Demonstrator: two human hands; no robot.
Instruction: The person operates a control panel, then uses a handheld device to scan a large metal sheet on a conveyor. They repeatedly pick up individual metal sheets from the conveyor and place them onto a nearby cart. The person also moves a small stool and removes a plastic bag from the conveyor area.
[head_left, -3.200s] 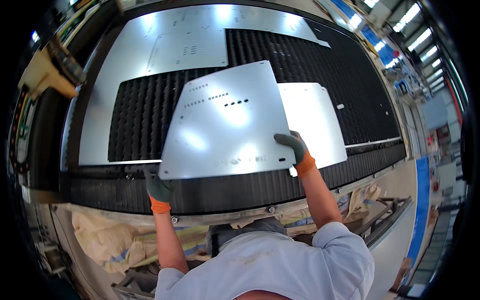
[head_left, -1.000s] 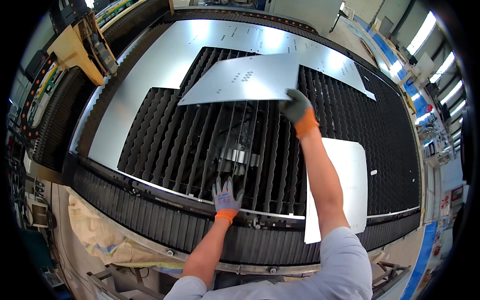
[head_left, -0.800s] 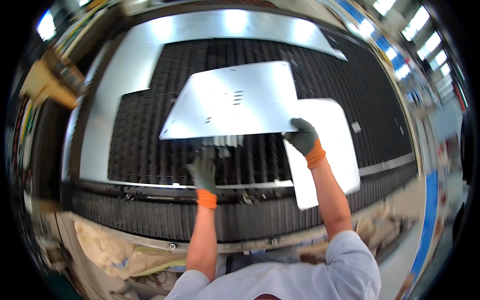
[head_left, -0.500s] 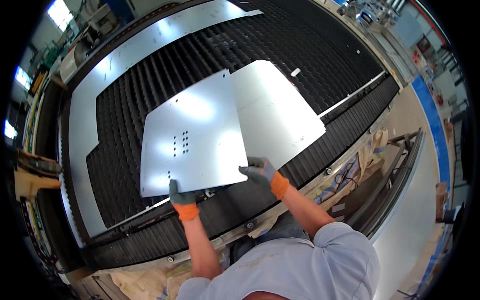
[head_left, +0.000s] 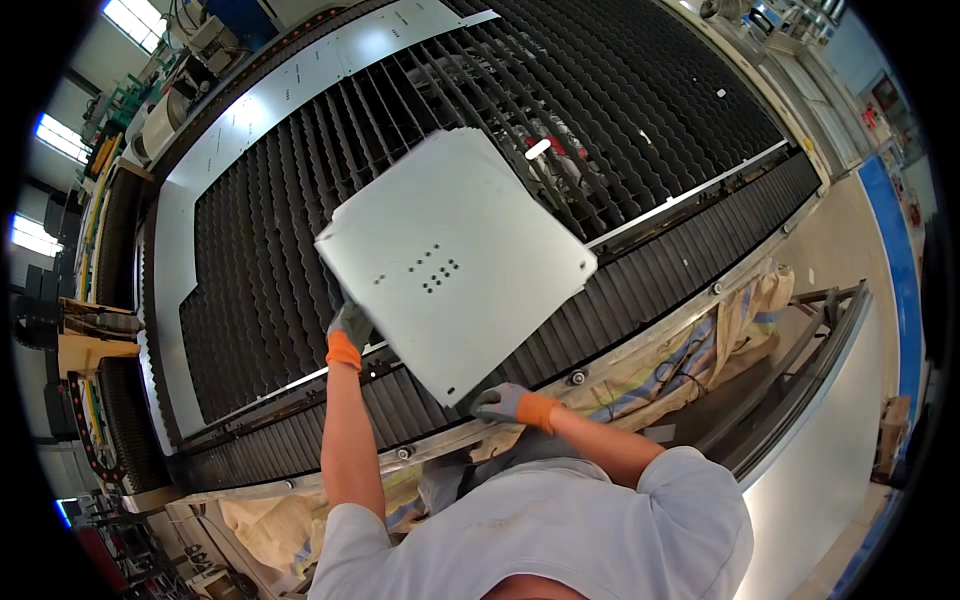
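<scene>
Head view: pale grey metal sheet (head_left: 455, 260), small holes, tilted

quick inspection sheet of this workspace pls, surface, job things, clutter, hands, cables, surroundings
surface: black slatted cutting bed, a leftover grey sheet frame along its far and left edges
job's things: grey metal panel with small punched holes, lifted and tilted above the bed
clutter: small white offcut on the slats
hands: left hand and right hand, both gloved, grip the panel's edges
cables: nothing seen
surroundings: cloth sacks below the bed, windows far left, blue floor strip right
</scene>
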